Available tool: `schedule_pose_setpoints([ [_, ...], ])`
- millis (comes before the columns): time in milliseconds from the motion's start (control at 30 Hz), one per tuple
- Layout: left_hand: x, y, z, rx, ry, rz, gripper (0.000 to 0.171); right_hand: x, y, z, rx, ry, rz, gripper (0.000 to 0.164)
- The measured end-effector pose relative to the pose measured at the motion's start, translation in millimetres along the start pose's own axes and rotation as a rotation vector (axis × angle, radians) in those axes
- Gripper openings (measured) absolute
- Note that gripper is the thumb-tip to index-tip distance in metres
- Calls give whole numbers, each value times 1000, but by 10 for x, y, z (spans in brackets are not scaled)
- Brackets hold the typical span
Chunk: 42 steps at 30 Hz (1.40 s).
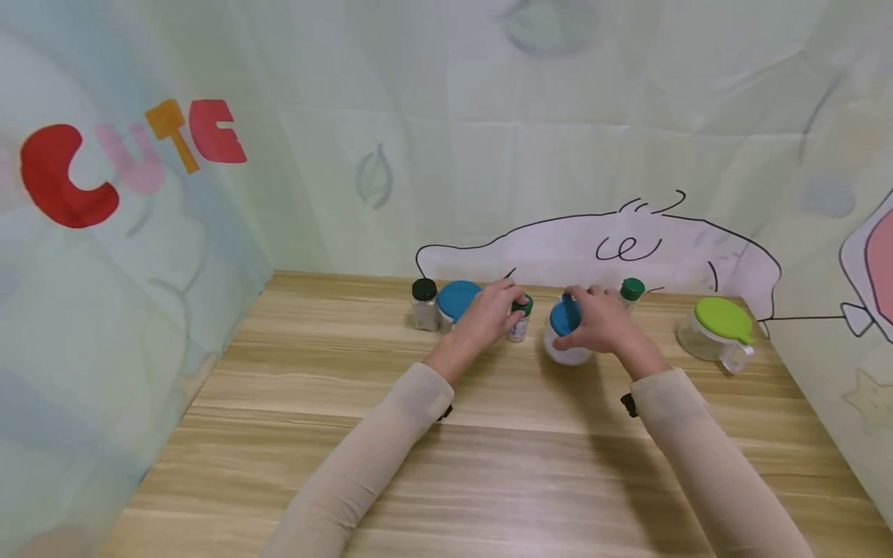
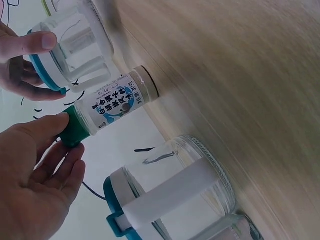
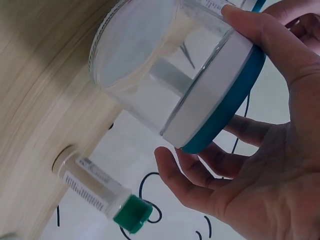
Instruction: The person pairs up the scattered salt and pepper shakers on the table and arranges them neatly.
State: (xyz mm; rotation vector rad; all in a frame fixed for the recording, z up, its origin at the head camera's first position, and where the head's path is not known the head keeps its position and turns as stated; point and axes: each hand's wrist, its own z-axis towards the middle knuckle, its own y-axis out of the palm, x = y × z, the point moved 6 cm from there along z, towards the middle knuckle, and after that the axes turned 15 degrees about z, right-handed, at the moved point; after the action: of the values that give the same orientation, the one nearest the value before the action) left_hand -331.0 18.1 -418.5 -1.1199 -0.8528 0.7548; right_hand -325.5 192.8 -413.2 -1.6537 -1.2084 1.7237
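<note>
My left hand pinches the green cap of a small labelled seasoning bottle between thumb and fingers. The bottle stands upright on the table. To its right, my right hand holds a clear glass jar from above, thumb and fingers spread round its white-and-blue lid. Whether that jar's base touches the table, I cannot tell. A second blue-lidded jar with a white handle is just left of the bottle, partly behind my left hand in the head view.
A black-capped bottle stands left of the second jar. Behind my right hand is another green-capped bottle. Farther right sits a jar with a lime-green lid and a handle. A printed cloth wall borders the wooden table.
</note>
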Motion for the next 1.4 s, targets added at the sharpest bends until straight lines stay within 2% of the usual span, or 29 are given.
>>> schedule_pose_setpoints([
  [267,9,12,1,-25,-12,2,20,-28,94,71,-13,6,1,96],
  [667,10,-31,1,-17,1,1,18,-62,162,128,-6,34,46,96],
  [1000,5,-30,-5,2,19,1,17,-50,210,168,37,55,-1,97],
  [1200,7,-8,0,2,14,8,18,-39,235,141,93,21,-24,104],
  [1400,7,-2,3,-2,7,6,19,-46,159,42,90,-53,-2,114],
])
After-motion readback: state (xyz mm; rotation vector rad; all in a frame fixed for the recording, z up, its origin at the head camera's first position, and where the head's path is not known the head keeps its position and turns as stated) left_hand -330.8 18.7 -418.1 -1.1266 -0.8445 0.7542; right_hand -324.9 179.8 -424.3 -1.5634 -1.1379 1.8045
